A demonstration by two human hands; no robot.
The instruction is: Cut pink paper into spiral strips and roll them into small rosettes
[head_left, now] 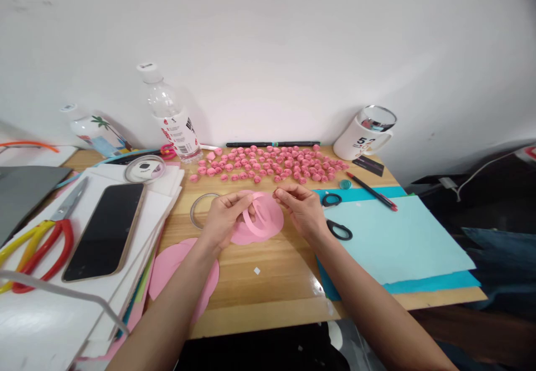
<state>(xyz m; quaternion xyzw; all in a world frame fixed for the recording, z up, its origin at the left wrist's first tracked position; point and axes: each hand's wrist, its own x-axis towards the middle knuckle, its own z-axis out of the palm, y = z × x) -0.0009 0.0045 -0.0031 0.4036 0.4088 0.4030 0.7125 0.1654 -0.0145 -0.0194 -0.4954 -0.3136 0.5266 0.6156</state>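
Note:
Pinched in my left hand (224, 214) is a curling pink paper strip (250, 223), which loops down in front of pink paper discs (274, 223) on the wooden table. My right hand (305, 208) is closed to its right, thumb and fingertips pressed together; whatever is between them is too small to make out. Behind both hands lie many small rolled pink paper pieces (255, 165) in a wide cluster. More pink paper discs (180, 265) rest on the table near my left forearm, which partly covers them.
Left, a phone (106, 231) and red-and-yellow scissors (50, 237) lie on stacked paper. A bottle (173, 117) and a mug (362, 136) stand by the wall. Black-handled scissors (340, 230) and a pen (371, 190) lie on blue sheets (402, 242). A tape ring (195, 214) sits beside my left hand.

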